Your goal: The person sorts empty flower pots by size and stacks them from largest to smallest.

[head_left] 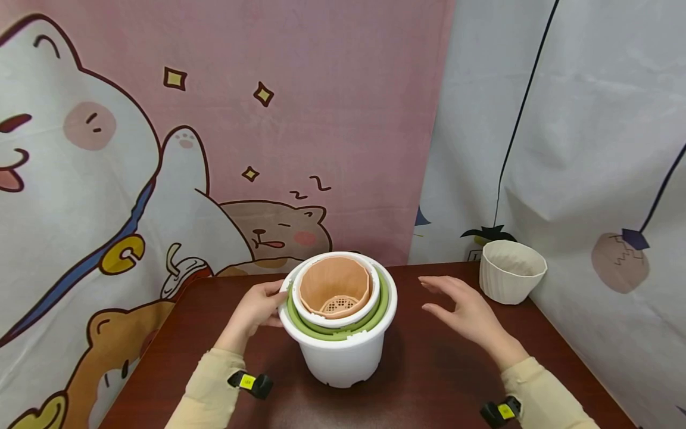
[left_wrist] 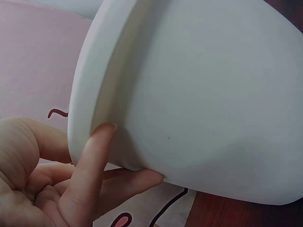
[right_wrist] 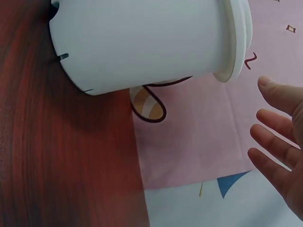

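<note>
A large white flowerpot [head_left: 343, 360] stands upright on the table with smaller pots nested inside it. Within it sit a green pot [head_left: 321, 329], a smaller white pot [head_left: 296, 301] and, innermost, an orange pot [head_left: 327, 280] with a mesh bottom. My left hand [head_left: 259, 310] pinches the large pot's rim at its left side; in the left wrist view the fingers [left_wrist: 97, 156] lie under the rim, against the outer wall. To the right of the pots, my right hand [head_left: 466, 313] hovers apart from them, fingers extended and holding nothing, as the right wrist view also shows.
A cream ribbed pot [head_left: 506, 280] stands at the table's back right corner. The dark red-brown wooden table [head_left: 429, 381] meets a printed cloth [head_left: 343, 149] behind and a pale cloth [head_left: 579, 179] on the right.
</note>
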A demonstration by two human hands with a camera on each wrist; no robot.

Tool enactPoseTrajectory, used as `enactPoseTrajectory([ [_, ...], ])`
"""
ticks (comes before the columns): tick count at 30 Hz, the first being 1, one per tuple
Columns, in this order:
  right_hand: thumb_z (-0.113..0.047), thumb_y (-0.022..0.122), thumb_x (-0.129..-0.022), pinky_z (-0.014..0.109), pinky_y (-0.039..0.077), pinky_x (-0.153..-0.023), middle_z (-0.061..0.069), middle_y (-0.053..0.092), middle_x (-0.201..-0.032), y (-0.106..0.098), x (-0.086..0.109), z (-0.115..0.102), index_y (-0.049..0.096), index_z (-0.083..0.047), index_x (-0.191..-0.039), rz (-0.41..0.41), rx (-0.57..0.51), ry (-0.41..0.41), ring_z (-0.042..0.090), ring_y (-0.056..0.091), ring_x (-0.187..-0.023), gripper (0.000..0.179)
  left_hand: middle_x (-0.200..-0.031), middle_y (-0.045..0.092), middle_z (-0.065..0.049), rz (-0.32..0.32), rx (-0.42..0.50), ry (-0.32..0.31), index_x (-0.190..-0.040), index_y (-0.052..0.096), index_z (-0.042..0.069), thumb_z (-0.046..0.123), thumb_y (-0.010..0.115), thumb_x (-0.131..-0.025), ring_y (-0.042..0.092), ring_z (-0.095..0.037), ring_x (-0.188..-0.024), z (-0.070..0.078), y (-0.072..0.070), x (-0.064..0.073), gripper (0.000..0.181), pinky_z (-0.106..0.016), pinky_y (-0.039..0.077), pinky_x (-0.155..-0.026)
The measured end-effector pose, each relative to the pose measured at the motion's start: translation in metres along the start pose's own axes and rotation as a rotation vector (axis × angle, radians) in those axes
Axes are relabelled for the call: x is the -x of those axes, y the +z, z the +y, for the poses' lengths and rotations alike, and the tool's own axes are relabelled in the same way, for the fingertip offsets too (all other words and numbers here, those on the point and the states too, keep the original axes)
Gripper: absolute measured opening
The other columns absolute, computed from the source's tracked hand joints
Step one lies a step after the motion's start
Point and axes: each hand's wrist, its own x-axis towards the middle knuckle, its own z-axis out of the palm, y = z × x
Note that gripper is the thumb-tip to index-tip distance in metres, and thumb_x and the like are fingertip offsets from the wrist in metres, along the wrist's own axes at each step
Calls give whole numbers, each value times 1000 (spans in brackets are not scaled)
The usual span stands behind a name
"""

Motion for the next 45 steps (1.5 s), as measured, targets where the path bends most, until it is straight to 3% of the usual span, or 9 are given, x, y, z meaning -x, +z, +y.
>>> enactPoseTrajectory([
  [6,-9,87,-73,24,50,-85,-1,66,-120,1,7,11,64,-12,-129,-6,4,26,14,65,-98,60,-101,68,-17,2,-3,0,-140,54,-1,11,58,-99,69,-23,-71,0,0,0,43,-39,61,-58],
  [16,-8,86,-75,35,53,-80,3,68,-116,1,18,27,64,-11,-129,-17,29,67,20,66,-95,58,-100,68,-16,1,-4,-2,-140,53,-2,12,58,-99,70,-23,-72,0,0,1,44,-39,61,-59],
  [32,-6,85,-76,36,53,-76,4,69,-113,-6,27,45,64,-8,-127,-25,61,74,21,65,-91,55,-100,68,-16,6,5,-4,-140,53,-2,12,59,-99,70,-24,-71,1,1,1,44,-39,61,-59],
  [39,-9,84,-78,45,55,-75,6,68,-111,-13,31,52,66,-7,-120,-63,87,135,23,65,-91,46,-100,68,-16,8,8,-4,-140,52,-2,11,58,-99,69,-23,-71,0,1,1,44,-39,61,-58],
  [45,-11,82,-80,45,55,-74,5,69,-106,-19,35,62,66,-8,-117,-76,125,188,24,65,-90,40,-102,68,-17,8,6,-3,-141,52,-3,11,58,-99,69,-23,-71,0,1,1,44,-39,61,-58],
])
